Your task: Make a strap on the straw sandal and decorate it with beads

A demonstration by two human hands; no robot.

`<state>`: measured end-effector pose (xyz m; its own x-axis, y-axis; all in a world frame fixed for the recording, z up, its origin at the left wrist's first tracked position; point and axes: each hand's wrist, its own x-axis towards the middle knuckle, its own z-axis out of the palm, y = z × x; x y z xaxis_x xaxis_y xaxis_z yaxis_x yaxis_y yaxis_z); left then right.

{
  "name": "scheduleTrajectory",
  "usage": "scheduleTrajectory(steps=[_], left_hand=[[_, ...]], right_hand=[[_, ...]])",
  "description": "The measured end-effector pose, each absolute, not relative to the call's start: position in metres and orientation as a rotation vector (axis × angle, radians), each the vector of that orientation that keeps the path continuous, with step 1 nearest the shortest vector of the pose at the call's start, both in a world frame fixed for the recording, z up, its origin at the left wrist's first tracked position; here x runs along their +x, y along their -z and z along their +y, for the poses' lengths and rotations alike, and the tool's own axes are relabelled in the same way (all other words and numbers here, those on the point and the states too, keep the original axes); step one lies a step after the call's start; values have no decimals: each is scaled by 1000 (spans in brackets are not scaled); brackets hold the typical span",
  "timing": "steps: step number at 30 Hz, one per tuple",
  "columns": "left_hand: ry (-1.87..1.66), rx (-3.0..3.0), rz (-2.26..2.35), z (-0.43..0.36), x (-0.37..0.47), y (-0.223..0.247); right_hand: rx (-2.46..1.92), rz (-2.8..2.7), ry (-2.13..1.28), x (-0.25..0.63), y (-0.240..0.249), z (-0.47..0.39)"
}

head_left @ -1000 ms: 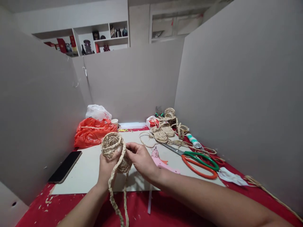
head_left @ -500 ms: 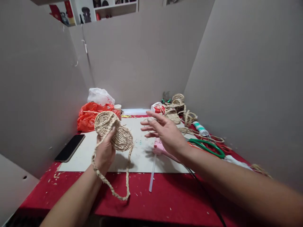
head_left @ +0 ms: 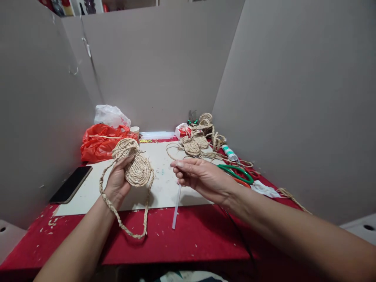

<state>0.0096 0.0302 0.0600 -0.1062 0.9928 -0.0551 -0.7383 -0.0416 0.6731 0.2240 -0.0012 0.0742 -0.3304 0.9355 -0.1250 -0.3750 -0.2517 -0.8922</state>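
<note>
The left hand (head_left: 119, 181) and right hand (head_left: 202, 176) are bare, as are the left forearm (head_left: 79, 239) and right forearm (head_left: 282, 223). Below the near edge of the desk (head_left: 164, 246) shows cloth (head_left: 188, 276), white with green and dark patches, perhaps clothing.

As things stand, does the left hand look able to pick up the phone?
Probably not without letting go first: the left hand grips the coiled woven piece. Otherwise the way to the phone looks free, apart from the dangling braid.

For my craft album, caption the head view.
Left hand holds a coiled braided piece, its loose strand looping below; right hand hovers over the board.
</note>
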Motion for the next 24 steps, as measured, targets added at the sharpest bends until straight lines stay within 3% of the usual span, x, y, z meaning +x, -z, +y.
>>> scheduleTrajectory(steps=[17,24], left_hand=[[-1382,535,769,34,16,-46],[-1341,549,824,31,18,-45]], right_hand=[[-880,-1105,-1732,228,-39,11],[-921,-1266,-1462,240,-39,15]])
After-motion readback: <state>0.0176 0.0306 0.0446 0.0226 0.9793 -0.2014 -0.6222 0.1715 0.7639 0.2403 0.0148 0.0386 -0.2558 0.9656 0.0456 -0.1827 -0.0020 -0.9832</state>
